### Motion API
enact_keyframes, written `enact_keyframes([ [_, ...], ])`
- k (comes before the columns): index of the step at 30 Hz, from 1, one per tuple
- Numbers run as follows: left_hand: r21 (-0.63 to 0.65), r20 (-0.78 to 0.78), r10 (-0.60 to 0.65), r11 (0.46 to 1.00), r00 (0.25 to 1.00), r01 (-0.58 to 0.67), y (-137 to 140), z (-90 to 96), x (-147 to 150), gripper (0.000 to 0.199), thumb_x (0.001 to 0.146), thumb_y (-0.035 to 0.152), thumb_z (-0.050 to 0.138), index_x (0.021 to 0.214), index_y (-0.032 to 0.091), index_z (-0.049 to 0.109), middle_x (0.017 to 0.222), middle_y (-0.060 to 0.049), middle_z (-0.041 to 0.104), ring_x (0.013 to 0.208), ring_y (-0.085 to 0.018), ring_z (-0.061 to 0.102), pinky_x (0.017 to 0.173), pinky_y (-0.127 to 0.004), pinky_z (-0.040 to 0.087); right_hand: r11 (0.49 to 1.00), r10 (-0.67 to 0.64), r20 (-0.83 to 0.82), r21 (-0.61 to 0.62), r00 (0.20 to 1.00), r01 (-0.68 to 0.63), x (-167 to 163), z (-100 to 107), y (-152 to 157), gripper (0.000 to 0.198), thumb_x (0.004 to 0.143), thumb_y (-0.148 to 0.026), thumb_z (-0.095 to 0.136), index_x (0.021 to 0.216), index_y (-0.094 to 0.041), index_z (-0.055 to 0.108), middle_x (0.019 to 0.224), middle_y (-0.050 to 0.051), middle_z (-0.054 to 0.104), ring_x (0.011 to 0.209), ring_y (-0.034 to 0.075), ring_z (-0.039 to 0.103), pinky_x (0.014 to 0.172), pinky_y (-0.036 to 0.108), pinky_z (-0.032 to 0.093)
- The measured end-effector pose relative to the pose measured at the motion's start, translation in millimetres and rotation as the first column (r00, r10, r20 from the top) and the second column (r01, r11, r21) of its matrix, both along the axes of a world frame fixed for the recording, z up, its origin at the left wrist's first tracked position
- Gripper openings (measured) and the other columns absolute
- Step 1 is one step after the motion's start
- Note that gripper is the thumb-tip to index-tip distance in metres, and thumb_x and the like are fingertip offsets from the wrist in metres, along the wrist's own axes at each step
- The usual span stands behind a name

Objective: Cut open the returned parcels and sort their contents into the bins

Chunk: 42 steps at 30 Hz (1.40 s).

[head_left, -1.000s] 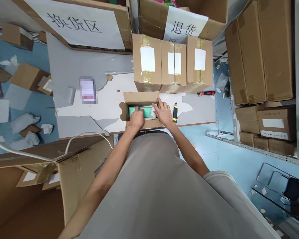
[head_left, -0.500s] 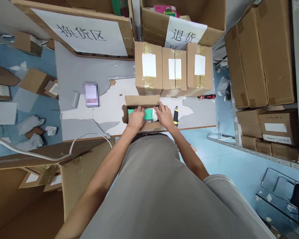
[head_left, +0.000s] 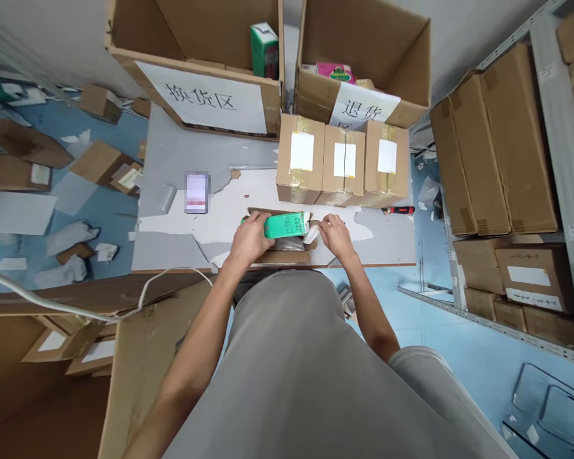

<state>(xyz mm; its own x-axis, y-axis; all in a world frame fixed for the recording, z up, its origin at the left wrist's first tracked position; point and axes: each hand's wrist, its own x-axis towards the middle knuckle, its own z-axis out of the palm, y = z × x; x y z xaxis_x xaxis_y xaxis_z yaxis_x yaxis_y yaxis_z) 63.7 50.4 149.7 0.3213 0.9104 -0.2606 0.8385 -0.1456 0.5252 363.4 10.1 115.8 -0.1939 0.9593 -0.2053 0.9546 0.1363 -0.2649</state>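
Observation:
A small green box (head_left: pixel 285 225) with print on its side lies in the grip of my left hand (head_left: pixel 251 241), lifted over an open cardboard carton (head_left: pixel 283 257). The fingers wrap round its left end. At its right end the green box shows a white flap (head_left: pixel 312 234), which looks loose and bent. My right hand (head_left: pixel 335 236) pinches at that flap, its fingers closed together; exactly what part they grip is partly hidden. Below the green box, some grey-white packing material shows inside the carton.
Three taped cartons (head_left: pixel 344 162) with white labels stand just behind the work spot. Two large open boxes (head_left: pixel 196 105) with paper signs stand at the back. A red-black cutter (head_left: pixel 400 210) lies to the right, a phone (head_left: pixel 197 192) to the left.
The green box has come up out of the carton in my left hand. My right hand has moved slightly right, now pinching the flap. The yellow-black cutter beside it no longer shows. The view has shifted.

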Motion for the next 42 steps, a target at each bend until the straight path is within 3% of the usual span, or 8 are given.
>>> enact_keyframes([
  [6,-0.069,0.328,0.239,0.971,0.914,-0.229,10,16.9,-21,0.073,0.066,0.033,0.091,0.138,0.018,0.086,0.121,-0.009,0.084,0.09,-0.03,0.078,0.09,-0.04,0.061,0.998,0.054,-0.032,-0.03,0.998,-0.055,-34,12,4,0.031,0.119,-0.024,0.062,0.132,-0.014,0.088,0.134,0.023,0.078,0.13,0.037,0.062,0.112,0.048,0.053],
  [11,-0.358,0.554,0.51,0.86,0.658,-0.365,8,40.1,-23,0.077,0.057,0.045,0.096,0.128,0.017,0.087,0.069,0.003,0.066,0.071,-0.024,0.064,0.067,-0.032,0.05,0.997,-0.054,-0.42,0.022,0.906,0.069,-58,24,5,0.047,0.119,-0.03,0.062,0.163,-0.02,0.074,0.136,0.016,0.082,0.127,0.031,0.074,0.118,0.047,0.06],
  [18,-0.584,0.677,0.713,0.672,0.183,-0.455,-3,64.7,9,0.082,0.046,0.051,0.108,0.112,0.019,0.073,0.108,-0.006,0.08,0.071,-0.017,0.07,0.063,-0.031,0.061,0.965,-0.041,-0.576,0.19,0.817,0.182,-114,57,-23,0.092,0.105,-0.053,0.087,0.187,-0.035,0.048,0.175,0.015,0.06,0.154,0.037,0.068,0.113,0.047,0.071],
  [22,-0.533,0.723,0.666,0.707,0.183,-0.465,-11,70.9,13,0.084,0.05,0.054,0.112,0.113,0.022,0.067,0.112,-0.006,0.079,0.069,-0.016,0.071,0.065,-0.033,0.064,0.942,-0.121,-0.674,0.153,0.728,0.298,-127,58,-23,0.08,0.106,-0.05,0.082,0.181,-0.032,0.059,0.169,0.016,0.066,0.156,0.037,0.067,0.126,0.05,0.065],
  [26,-0.457,0.774,0.583,0.784,0.246,-0.419,-11,69.3,-7,0.079,0.063,0.068,0.111,0.114,0.02,0.076,0.113,-0.011,0.083,0.087,-0.023,0.076,0.074,-0.032,0.061,0.945,-0.254,-0.935,-0.185,0.247,0.271,-116,62,-18,0.089,0.097,-0.069,0.087,0.172,-0.026,0.066,0.163,0.015,0.074,0.151,0.034,0.073,0.127,0.05,0.065],
  [31,-0.562,0.813,0.576,0.815,0.088,-0.142,-6,57.7,-24,0.085,0.064,0.079,0.108,0.123,0.022,0.085,0.124,-0.017,0.087,0.117,-0.035,0.083,0.097,-0.042,0.067,0.802,-0.595,-0.772,-0.589,-0.224,-0.1,-101,70,-26,0.062,0.085,-0.065,0.1,0.13,-0.028,0.078,0.123,0.005,0.09,0.116,0.029,0.088,0.102,0.049,0.079],
  [37,-0.594,0.797,0.598,0.801,0.084,-0.077,-12,54.4,-15,0.078,0.064,0.071,0.112,0.115,0.019,0.086,0.116,-0.017,0.09,0.106,-0.041,0.087,0.095,-0.05,0.071,0.657,-0.752,-0.602,-0.716,-0.268,-0.234,-104,71,-33,0.055,0.088,-0.06,0.099,0.125,-0.026,0.076,0.116,0.008,0.092,0.117,0.032,0.088,0.09,0.047,0.081],
  [42,-0.55,0.814,0.581,0.786,0.031,-0.283,-5,59.4,-12,0.084,0.061,0.062,0.114,0.125,0.019,0.08,0.122,-0.016,0.089,0.12,-0.04,0.086,0.11,-0.05,0.069,0.83,-0.551,-0.815,-0.557,-0.181,-0.02,-96,80,-34,0.079,0.096,-0.078,0.088,0.158,-0.032,0.071,0.151,0.008,0.082,0.129,0.029,0.084,0.088,0.042,0.081],
])
